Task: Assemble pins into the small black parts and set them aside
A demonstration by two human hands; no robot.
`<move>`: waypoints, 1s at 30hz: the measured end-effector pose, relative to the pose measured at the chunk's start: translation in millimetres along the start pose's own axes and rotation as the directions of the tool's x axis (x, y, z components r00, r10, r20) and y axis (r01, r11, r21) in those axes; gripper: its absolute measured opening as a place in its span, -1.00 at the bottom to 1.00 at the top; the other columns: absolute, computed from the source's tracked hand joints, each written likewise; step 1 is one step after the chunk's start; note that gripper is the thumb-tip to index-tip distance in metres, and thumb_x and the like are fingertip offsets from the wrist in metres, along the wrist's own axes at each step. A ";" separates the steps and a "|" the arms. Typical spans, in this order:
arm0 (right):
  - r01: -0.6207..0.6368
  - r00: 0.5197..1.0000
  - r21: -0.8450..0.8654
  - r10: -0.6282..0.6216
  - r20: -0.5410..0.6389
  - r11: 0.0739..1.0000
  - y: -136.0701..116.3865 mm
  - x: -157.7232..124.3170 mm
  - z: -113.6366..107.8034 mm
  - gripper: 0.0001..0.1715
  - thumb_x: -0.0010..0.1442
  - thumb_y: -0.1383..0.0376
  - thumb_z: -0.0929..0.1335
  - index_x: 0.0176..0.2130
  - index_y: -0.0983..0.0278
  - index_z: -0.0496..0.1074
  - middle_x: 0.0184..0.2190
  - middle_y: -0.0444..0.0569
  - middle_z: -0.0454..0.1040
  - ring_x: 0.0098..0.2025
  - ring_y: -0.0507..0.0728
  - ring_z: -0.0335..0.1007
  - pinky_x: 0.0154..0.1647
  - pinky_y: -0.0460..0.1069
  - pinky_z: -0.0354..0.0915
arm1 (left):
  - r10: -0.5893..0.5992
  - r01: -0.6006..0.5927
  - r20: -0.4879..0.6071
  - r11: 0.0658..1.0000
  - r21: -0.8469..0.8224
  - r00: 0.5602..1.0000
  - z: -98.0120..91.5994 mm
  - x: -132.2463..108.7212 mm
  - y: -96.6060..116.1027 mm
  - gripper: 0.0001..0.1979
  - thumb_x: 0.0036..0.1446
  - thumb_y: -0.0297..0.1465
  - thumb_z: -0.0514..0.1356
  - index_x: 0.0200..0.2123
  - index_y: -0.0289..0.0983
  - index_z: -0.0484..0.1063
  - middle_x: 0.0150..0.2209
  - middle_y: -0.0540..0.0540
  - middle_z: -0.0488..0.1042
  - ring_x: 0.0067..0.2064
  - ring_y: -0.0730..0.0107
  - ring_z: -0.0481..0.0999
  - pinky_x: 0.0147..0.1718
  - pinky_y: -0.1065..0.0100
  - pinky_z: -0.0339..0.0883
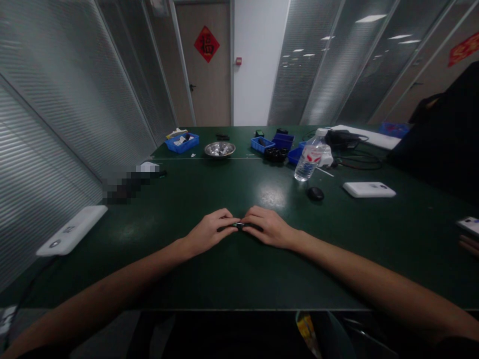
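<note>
My left hand (209, 230) and my right hand (267, 227) rest on the dark green table (232, 269), fingertips meeting in the middle. Between them they pinch a small dark part (239, 225) with a pale glint on it; I cannot make out what it is. Both hands have their fingers curled and pressed together around it. Both forearms stretch back toward me across the table's near edge.
At the far side stand blue bins (182, 142), a metal bowl (219, 148), a black tray (276, 154) and a water bottle (309, 158). A black mouse (315, 193) and white devices (368, 189) (73, 230) lie nearer. Another person's fingers (469, 244) show at right.
</note>
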State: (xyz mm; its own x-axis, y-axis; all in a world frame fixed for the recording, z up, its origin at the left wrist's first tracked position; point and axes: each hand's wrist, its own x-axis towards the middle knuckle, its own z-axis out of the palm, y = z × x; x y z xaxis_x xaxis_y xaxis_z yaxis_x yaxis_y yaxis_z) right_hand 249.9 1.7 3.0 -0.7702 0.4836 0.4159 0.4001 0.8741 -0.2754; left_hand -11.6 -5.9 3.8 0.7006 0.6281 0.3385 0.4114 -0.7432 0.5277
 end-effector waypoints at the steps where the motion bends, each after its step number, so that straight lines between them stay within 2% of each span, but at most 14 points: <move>1: -0.002 1.000 -0.002 0.002 -0.006 1.000 -0.1 0.2 -0.2 -0.72 0.44 0.22 0.29 0.04 0.28 0.46 -0.15 0.05 0.49 -0.13 0.14 0.41 -0.15 0.03 0.38 | -0.005 0.005 0.004 1.000 0.000 1.000 0.0 0.2 -0.1 -0.66 0.39 -0.35 0.17 0.19 -0.17 0.46 -0.07 -0.13 0.44 -0.05 0.29 0.46 -0.06 0.26 0.40; 11: -0.027 0.999 -0.016 0.027 -0.030 1.000 2.0 -1.5 1.6 -0.73 0.43 0.23 0.29 0.02 0.28 0.48 -0.15 0.04 0.50 -0.12 0.15 0.41 -0.13 0.05 0.37 | -0.009 0.008 0.027 1.000 0.028 1.000 2.5 1.0 -1.9 -0.65 0.39 -0.37 0.15 0.21 -0.20 0.42 0.01 -0.14 0.45 0.04 0.25 0.44 0.04 0.21 0.37; 19: -0.035 0.998 -0.031 0.034 -0.048 0.999 3.3 -0.8 2.8 -0.73 0.43 0.22 0.29 0.02 0.27 0.49 -0.16 0.05 0.50 -0.13 0.16 0.41 -0.13 0.06 0.39 | -0.014 0.013 0.009 1.000 0.019 1.000 2.5 2.3 0.2 -0.66 0.46 -0.38 0.02 0.19 -0.21 0.43 -0.01 -0.15 0.47 0.02 0.27 0.45 0.05 0.20 0.38; 30: -0.023 0.999 -0.033 0.022 -0.034 0.999 1.0 -0.1 -1.1 -0.72 0.43 0.22 0.29 0.04 0.26 0.48 -0.16 0.05 0.50 -0.13 0.15 0.42 -0.15 0.05 0.39 | -0.053 0.055 -0.048 0.998 0.041 0.997 2.7 1.0 -4.3 -0.71 0.45 -0.34 0.07 0.11 -0.20 0.49 -0.04 -0.13 0.50 -0.01 0.25 0.45 -0.01 0.19 0.38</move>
State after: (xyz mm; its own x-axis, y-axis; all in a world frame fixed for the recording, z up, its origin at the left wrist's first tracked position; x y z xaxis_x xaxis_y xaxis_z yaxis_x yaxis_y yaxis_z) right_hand 250.9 2.6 3.6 -0.7438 0.5039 0.4393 0.4338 0.8638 -0.2563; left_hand -11.1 -2.7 -0.2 0.6491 0.6772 0.3465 0.4732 -0.7161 0.5131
